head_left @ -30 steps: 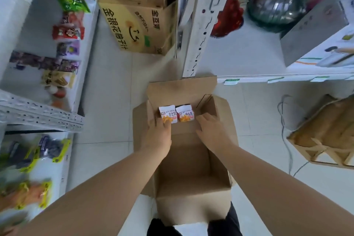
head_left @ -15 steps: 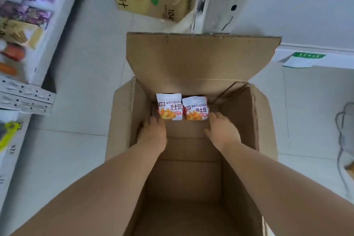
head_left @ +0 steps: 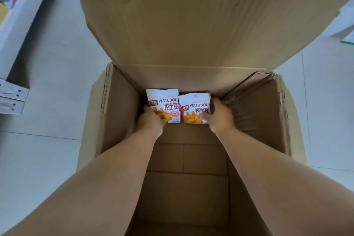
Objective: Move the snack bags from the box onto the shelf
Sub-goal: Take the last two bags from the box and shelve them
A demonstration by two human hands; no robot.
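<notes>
The left hand, rested flat on the floor of the brown cardboard box half a second ago, is now curled round the 7 o'clock corner of the left white-and-orange plastic snack bag. The right hand is now clamped on the 3 o'clock edge of the right white-and-orange plastic snack bag, thumb laid across its front.

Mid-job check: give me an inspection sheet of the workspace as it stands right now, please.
Surface: pale tiled floor; the open box stands on it, far flap raised.
Job's things: left bag and right bag side by side at the box's far end, edges meeting.
Clutter: nothing seen.
Hands: left hand grips the left bag; right hand grips the right bag.
Cables: nothing seen.
Surroundings: shelf with packets at the far left.
</notes>
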